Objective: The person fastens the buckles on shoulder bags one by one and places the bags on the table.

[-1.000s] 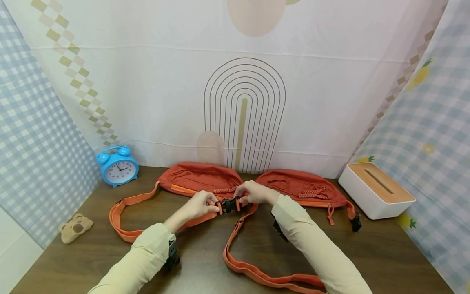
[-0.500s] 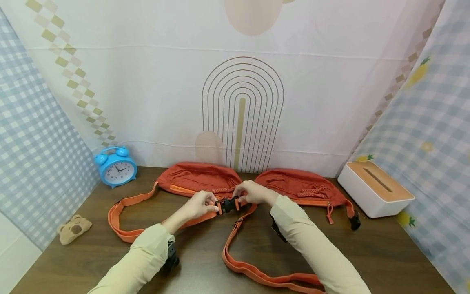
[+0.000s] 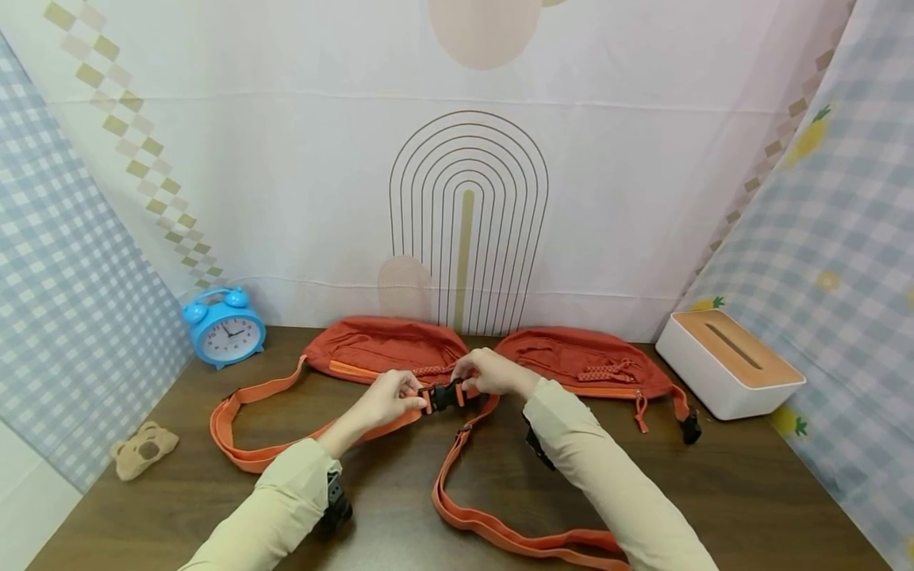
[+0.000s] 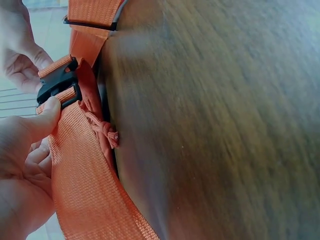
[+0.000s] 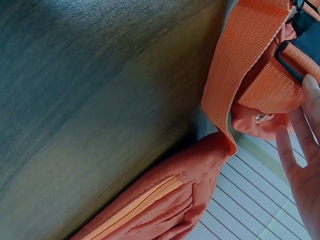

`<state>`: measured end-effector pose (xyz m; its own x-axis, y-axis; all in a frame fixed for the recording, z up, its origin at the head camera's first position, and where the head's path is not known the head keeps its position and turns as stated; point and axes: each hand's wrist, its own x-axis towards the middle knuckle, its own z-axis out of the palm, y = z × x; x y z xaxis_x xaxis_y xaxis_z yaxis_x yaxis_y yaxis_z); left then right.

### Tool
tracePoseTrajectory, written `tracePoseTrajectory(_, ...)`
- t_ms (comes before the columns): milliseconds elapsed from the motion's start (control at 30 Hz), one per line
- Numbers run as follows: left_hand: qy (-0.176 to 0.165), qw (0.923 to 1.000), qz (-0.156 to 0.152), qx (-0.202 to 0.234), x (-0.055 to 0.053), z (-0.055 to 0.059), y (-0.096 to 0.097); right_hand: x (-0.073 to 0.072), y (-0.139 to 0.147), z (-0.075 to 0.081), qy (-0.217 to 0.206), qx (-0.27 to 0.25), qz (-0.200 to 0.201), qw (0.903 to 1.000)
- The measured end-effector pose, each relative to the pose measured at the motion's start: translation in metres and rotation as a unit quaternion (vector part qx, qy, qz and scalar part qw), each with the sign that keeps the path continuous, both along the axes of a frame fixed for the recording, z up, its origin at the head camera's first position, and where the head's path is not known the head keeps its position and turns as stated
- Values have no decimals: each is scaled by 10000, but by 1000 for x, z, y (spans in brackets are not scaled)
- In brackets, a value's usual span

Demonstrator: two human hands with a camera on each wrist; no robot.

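Two rust-red waist bags lie side by side against the back wall, a left bag (image 3: pixel 393 342) and a right bag (image 3: pixel 581 357). In front of them a black side-release buckle (image 3: pixel 442 396) is held up with its two halves joined. My left hand (image 3: pixel 389 399) pinches the buckle's left end and its orange strap (image 4: pixel 90 175), thumb on top. At the other end my right hand (image 3: pixel 493 373) grips the buckle's right end with thumb and fingers, partly cut off in the right wrist view. From the right bag's far end hangs a loose black buckle half (image 3: pixel 690 428).
The right bag's long orange strap (image 3: pixel 457 515) trails over the brown table (image 3: pixel 385 507) under my right forearm. A blue alarm clock (image 3: pixel 230 333) and a bear-shaped plush (image 3: pixel 145 450) stand at left. A white tissue box (image 3: pixel 724 381) with a wooden lid is at right.
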<state>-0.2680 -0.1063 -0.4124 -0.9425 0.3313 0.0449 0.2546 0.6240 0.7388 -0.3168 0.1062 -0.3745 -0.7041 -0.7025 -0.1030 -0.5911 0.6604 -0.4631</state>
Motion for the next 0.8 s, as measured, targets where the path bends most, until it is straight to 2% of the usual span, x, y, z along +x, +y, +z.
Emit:
tracePoseTrajectory(133, -13, 9999, 130, 107, 1, 0, 2, 0, 0, 1, -3, -38, -44, 10000)
tracePoseTrajectory(400, -216, 9995, 154, 165, 0, -3, 6, 1, -3, -2, -123, -110, -77, 9998)
tracePoseTrajectory(600, -171, 9998, 47, 102, -1, -1, 8, 1, 0, -4, -46, -184, -142, 9997)
tracePoseTrajectory(800, -41, 9999, -13, -134, 0, -2, 4, 5, 1, -2, -134, -247, 44, 9996)
